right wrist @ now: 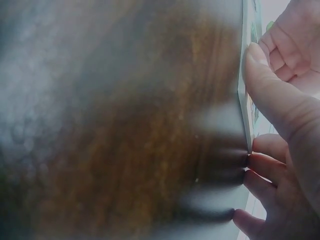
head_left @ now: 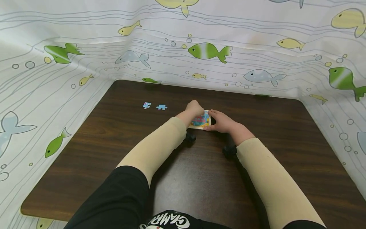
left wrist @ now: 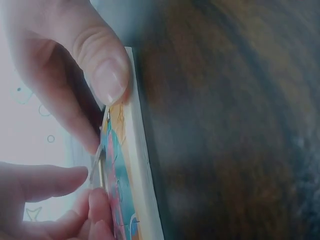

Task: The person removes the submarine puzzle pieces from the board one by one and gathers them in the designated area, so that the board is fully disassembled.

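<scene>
While the right hand [head_left: 221, 122] holds the right side of the cream-rimmed, multicoloured rectangular puzzle board [head_left: 201, 123], thumb and fingers set apart, the left hand [head_left: 195, 108] is curled over its left part, seemingly pinching a thin puzzle piece [left wrist: 95, 165], mostly hidden. Board sits between both hands, on the dark-brown wood-grain table [head_left: 200, 178]. Probably stiff card: light, may skate on that smooth top. Grip by the rim at opposite sides. Pieces look thin; tabs could crease, so take them by the body edges. Left of the left hand: pale-blue jigsaw piece with pink marks [head_left: 146, 105], then, closer in, plain pale-blue jigsaw piece [head_left: 161, 107]. No legible brand on the board. Bodyward of both hands: black shirt [head_left: 206, 224], white capitals [head_left: 171, 219], full word uncertain.
</scene>
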The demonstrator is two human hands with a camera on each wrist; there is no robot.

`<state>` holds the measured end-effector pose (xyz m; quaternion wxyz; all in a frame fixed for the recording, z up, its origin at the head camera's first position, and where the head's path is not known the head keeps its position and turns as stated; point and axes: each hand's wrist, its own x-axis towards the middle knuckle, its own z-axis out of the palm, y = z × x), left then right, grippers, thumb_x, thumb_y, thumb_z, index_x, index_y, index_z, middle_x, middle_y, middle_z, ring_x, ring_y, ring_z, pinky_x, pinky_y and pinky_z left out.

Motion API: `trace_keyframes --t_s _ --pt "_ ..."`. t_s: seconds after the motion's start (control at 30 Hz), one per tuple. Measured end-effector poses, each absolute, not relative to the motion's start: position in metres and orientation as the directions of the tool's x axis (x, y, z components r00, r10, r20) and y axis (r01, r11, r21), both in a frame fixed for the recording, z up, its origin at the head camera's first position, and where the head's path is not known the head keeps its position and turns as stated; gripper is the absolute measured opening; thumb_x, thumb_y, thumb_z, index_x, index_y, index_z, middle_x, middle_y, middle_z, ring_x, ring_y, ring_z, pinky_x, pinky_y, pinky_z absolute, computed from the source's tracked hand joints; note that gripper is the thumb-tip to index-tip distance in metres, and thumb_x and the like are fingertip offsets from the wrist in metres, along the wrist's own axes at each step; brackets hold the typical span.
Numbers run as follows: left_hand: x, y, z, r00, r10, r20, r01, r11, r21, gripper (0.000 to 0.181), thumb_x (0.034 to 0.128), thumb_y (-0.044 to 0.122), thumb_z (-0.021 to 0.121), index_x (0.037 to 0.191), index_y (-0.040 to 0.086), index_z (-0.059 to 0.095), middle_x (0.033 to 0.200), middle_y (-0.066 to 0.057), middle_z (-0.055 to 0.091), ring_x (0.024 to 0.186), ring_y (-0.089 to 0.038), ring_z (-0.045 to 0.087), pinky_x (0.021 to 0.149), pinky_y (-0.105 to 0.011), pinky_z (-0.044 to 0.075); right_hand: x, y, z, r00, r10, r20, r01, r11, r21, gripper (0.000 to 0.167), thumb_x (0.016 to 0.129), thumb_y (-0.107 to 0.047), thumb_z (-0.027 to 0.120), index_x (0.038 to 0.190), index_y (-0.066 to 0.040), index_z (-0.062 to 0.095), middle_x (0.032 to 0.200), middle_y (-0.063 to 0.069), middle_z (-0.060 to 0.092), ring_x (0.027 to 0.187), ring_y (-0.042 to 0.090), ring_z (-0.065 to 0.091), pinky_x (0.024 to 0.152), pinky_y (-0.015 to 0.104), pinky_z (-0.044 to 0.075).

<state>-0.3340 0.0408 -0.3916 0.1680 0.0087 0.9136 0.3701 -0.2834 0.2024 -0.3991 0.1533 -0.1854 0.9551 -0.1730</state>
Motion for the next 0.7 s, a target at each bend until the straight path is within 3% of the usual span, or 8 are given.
trace_keyframes --t_s 0.17,0.43,0.57,0.7 --pt "-0.332 0.043 -0.392 -0.949 0.147 -0.279 -0.094 0.712 0.696 0.019 0.0928 0.020 0.067 0.104 0.004 0.068 0.101 -0.008 0.063 0.076 -0.022 0.055 0.061 -0.032 0.044 -0.282 0.203 -0.399 -0.884 -0.410 -0.224 -0.301 0.867 -0.398 0.093 0.090 -0.043 0.072 0.154 0.003 0.023 0.159 0.025 0.016 0.145 0.041 0.015 0.114 0.053 0.019" --pt "-0.332 0.044 -0.393 -0.953 0.126 -0.274 -0.117 0.683 0.721 0.012 0.0948 0.017 0.063 0.092 0.006 0.067 0.093 -0.006 0.063 0.068 -0.019 0.054 0.058 -0.030 0.044 -0.281 0.204 -0.398 -0.883 -0.411 -0.224 -0.300 0.864 -0.403 0.093 0.090 -0.042 0.072 0.154 0.003 0.022 0.159 0.025 0.016 0.145 0.041 0.015 0.114 0.054 0.018" --pt "-0.333 0.038 -0.387 -0.954 0.126 -0.271 -0.131 0.638 0.758 0.005 0.0927 0.011 0.062 0.096 0.007 0.062 0.092 -0.007 0.062 0.064 -0.019 0.052 0.056 -0.030 0.044 -0.281 0.203 -0.399 -0.884 -0.410 -0.225 -0.300 0.866 -0.401 0.093 0.090 -0.043 0.072 0.154 0.002 0.022 0.159 0.025 0.016 0.146 0.041 0.015 0.114 0.053 0.019" --pt "-0.333 0.026 -0.378 -0.967 0.142 -0.213 -0.089 0.594 0.800 0.020 0.0919 0.010 0.064 0.112 0.008 0.066 0.108 -0.007 0.063 0.081 -0.021 0.056 0.064 -0.031 0.046 -0.281 0.203 -0.399 -0.888 -0.399 -0.229 -0.292 0.873 -0.390 0.094 0.089 -0.045 0.072 0.155 0.002 0.022 0.159 0.024 0.017 0.146 0.039 0.015 0.114 0.052 0.019"
